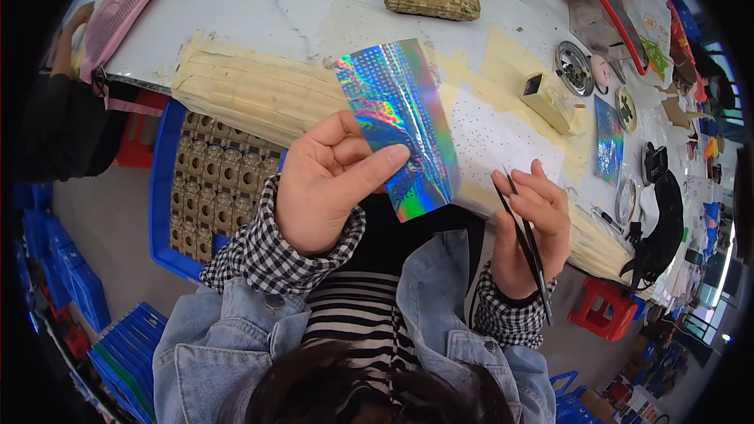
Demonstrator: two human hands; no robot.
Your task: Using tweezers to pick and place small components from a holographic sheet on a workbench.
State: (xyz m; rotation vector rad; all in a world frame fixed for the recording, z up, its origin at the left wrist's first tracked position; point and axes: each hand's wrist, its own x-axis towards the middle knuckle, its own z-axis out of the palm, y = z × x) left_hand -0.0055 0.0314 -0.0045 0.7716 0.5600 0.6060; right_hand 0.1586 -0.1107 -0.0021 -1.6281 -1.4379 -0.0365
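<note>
Your left fingers (343,127) pinch the shiny sheet (402,114), probably light, bendy, easily creased, best held by its edges; your right hand (534,224) grasps tweezers (539,279), tips unclear.

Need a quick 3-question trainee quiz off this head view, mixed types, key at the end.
1. Multiple choice: what does the right hand hold?
A) a hammer
B) tweezers
C) scissors

2. True or false: the left hand grips a shiny iridescent sheet.

3. Fill in the colour: at the left of the picture, rows of camouflage-patterned parts lie in a ____ tray.

Key: 1 B; 2 true; 3 blue.
</note>
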